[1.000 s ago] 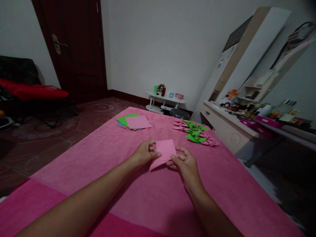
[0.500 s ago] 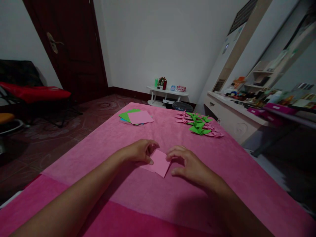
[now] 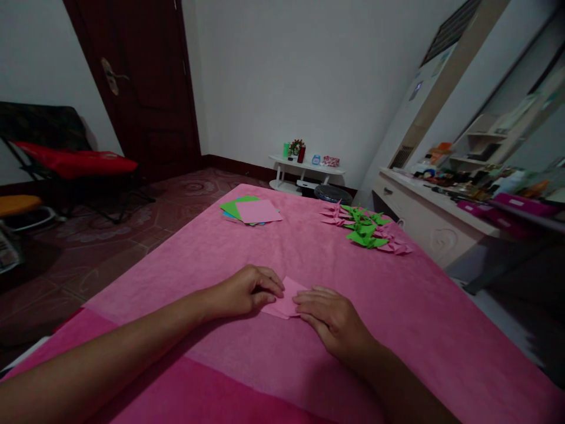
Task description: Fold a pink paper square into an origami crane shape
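Observation:
A folded piece of pink origami paper (image 3: 288, 299) lies on the pink cloth in front of me, partly covered by both hands. My left hand (image 3: 251, 290) is at its left side, fingers curled over the edge and thumb tucked below them, holding it. On the right part of the paper rest the fingers of my right hand (image 3: 332, 315), stretched out and laid flat over it. The paper's far corner shows between the hands; its outer edges are hidden under my fingers.
Loose sheets of pink, green and blue paper (image 3: 259, 211) lie at the far left of the pink cloth (image 3: 198, 253). Several folded pink and green paper cranes (image 3: 366, 228) are bunched at the far right. Beyond stand a white shelf (image 3: 304, 166) and a cluttered dresser (image 3: 432, 212).
My right hand has moved over the paper, its fingers now flat on it instead of gripping its right edge. The paper's near right flap is now covered. The view has shifted slightly.

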`<act>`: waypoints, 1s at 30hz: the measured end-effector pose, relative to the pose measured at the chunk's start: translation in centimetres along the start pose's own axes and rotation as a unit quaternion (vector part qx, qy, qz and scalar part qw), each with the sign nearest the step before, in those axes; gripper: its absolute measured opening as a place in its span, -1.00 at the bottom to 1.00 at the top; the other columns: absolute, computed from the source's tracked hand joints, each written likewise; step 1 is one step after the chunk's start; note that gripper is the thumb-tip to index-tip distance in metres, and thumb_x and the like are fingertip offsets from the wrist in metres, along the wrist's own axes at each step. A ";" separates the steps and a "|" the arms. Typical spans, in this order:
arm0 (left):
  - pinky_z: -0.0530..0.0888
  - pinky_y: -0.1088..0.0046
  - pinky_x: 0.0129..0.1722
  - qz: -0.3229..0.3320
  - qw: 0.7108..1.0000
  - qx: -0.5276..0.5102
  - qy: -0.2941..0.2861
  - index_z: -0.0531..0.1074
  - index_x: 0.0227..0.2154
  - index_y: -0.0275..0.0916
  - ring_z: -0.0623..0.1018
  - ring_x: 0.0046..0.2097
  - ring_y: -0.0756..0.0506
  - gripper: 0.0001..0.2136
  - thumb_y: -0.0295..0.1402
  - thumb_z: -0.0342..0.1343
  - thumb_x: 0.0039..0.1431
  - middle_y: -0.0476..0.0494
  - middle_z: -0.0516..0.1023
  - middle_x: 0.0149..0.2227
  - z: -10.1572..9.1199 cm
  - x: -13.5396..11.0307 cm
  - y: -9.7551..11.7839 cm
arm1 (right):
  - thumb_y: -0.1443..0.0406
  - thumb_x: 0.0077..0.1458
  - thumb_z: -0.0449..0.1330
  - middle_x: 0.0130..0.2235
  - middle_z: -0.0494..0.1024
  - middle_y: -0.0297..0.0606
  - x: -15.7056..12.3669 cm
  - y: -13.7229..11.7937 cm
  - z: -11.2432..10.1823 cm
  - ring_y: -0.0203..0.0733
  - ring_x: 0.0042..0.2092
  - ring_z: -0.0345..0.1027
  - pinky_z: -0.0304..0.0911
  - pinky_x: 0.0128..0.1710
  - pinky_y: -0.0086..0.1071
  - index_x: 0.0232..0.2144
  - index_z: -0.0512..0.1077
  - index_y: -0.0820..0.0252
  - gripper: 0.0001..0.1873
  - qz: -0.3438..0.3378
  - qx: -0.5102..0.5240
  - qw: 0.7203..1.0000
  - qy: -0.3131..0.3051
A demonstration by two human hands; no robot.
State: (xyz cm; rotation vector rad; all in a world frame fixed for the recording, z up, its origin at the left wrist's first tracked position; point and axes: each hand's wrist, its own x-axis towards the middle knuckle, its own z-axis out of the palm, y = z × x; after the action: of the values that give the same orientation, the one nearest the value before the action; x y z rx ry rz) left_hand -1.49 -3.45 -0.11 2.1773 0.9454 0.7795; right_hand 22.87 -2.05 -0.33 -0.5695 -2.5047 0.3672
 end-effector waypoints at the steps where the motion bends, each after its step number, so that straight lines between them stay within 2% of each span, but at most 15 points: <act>1: 0.41 0.48 -0.12 -0.004 1.000 -0.005 -0.001 0.54 -0.24 -0.25 0.51 -0.15 -0.07 -0.78 -0.51 0.02 0.15 -0.21 0.54 -0.19 0.1 -0.3 0.5 | 0.42 0.15 0.09 -0.17 0.61 -0.24 -0.2 -0.1 -0.1 -0.17 -0.12 0.48 0.27 -0.02 -0.24 -0.20 0.50 0.10 -0.76 -0.018 -0.007 1.000 0.012; 3: 0.42 0.47 -0.11 0.001 1.000 0.012 -0.021 0.52 -0.22 -0.26 0.51 -0.14 -0.07 -0.76 -0.53 -0.02 0.16 -0.20 0.54 -0.19 0.6 -1.1 1.5 | 0.45 0.14 0.08 -0.22 0.62 -0.23 -0.8 -0.2 -0.2 -0.19 -0.20 0.49 0.32 -0.08 -0.27 -0.21 0.48 0.14 -0.76 -0.068 -0.014 0.997 0.035; 5: 0.40 0.41 -0.06 0.047 0.996 0.064 -0.042 0.51 -0.22 -0.26 0.47 -0.09 -0.10 -0.78 -0.54 0.02 0.12 -0.19 0.53 -0.16 1.1 -2.0 2.6 | 0.49 0.11 0.07 -0.27 0.62 -0.21 -1.5 -0.4 -0.3 -0.20 -0.25 0.49 0.35 -0.16 -0.30 -0.26 0.46 0.19 -0.78 -0.116 -0.010 0.991 0.059; 7: 0.40 0.37 -0.04 0.075 0.990 0.113 -0.044 0.47 -0.17 -0.25 0.44 -0.05 -0.11 -0.76 -0.53 0.00 0.15 -0.19 0.52 -0.11 1.7 -2.8 3.4 | 0.51 0.10 0.06 -0.28 0.61 -0.19 -2.2 -0.6 -0.2 -0.20 -0.23 0.48 0.36 -0.20 -0.32 -0.30 0.44 0.22 -0.79 -0.120 0.000 0.991 0.067; 12: 0.40 0.31 -0.01 0.100 0.978 0.177 -0.048 0.35 0.01 -0.24 0.41 0.00 -0.12 -0.68 -0.54 -0.12 0.24 -0.21 0.46 0.00 2.1 -4.1 3.8 | 0.49 0.08 0.10 -0.29 0.57 -0.21 -2.9 -1.3 0.6 -0.19 -0.22 0.42 0.32 -0.21 -0.32 -0.37 0.45 0.20 -0.84 -0.037 0.034 0.997 0.058; 15: 0.41 0.34 -0.01 0.086 0.983 0.158 -0.042 0.36 -0.02 -0.25 0.41 0.00 -0.11 -0.69 -0.54 -0.12 0.24 -0.22 0.45 0.00 2.0 -4.5 3.7 | 0.47 0.07 0.14 -0.35 0.54 -0.25 -2.5 -1.8 1.0 -0.21 -0.27 0.40 0.30 -0.25 -0.34 -0.40 0.46 0.19 -0.86 0.050 0.097 0.992 0.069; 18: 0.42 0.38 -0.05 0.070 0.990 0.119 -0.025 0.39 -0.07 -0.25 0.42 -0.02 -0.09 -0.71 -0.56 -0.11 0.22 -0.22 0.46 -0.03 2.3 -4.7 4.2 | 0.46 0.05 0.16 -0.38 0.53 -0.28 -2.2 -2.2 1.0 -0.22 -0.29 0.40 0.29 -0.27 -0.37 -0.45 0.44 0.19 -0.88 0.150 0.163 0.971 0.087; 20: 0.44 0.40 -0.09 0.064 0.992 0.106 -0.025 0.40 -0.09 -0.24 0.43 -0.05 -0.08 -0.72 -0.56 -0.09 0.20 -0.22 0.47 -0.06 2.7 -4.8 4.9 | 0.44 0.07 0.14 -0.39 0.51 -0.28 -2.4 -2.3 0.7 -0.23 -0.30 0.40 0.29 -0.27 -0.37 -0.47 0.42 0.19 -0.87 0.172 0.191 0.962 0.090; 23: 0.47 0.45 -0.18 0.081 0.989 0.123 -0.009 0.43 -0.12 -0.25 0.46 -0.13 -0.08 -0.73 -0.56 -0.07 0.18 -0.21 0.50 -0.12 3.3 -4.9 6.0 | 0.42 0.12 0.10 -0.34 0.52 -0.25 -3.4 -2.1 -0.1 -0.22 -0.23 0.38 0.28 -0.21 -0.34 -0.47 0.40 0.18 -0.85 0.106 0.183 0.976 0.058; 26: 0.49 0.47 -0.26 0.134 0.976 0.167 0.029 0.43 -0.14 -0.28 0.48 -0.21 -0.08 -0.73 -0.55 -0.10 0.19 -0.20 0.53 -0.16 3.6 -4.8 6.6 | 0.43 0.13 0.10 -0.21 0.54 -0.23 -4.7 -1.7 -0.8 -0.19 -0.14 0.35 0.23 -0.12 -0.28 -0.40 0.39 0.16 -0.88 0.025 0.113 0.993 0.014; 30: 0.48 0.47 -0.34 0.184 0.962 0.195 0.051 0.43 -0.14 -0.29 0.47 -0.29 -0.07 -0.74 -0.52 -0.14 0.23 -0.20 0.54 -0.22 3.9 -4.6 6.6 | 0.44 0.14 0.10 -0.22 0.52 -0.24 -5.4 -1.8 -1.0 -0.21 -0.19 0.32 0.21 -0.20 -0.30 -0.38 0.34 0.16 -0.90 0.017 0.069 0.997 0.002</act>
State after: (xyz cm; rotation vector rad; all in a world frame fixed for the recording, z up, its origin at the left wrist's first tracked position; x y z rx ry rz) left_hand 1.39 -11.80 1.15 2.7318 0.8047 0.9466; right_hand 27.03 -6.03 -1.24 -0.5586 -2.4457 0.5468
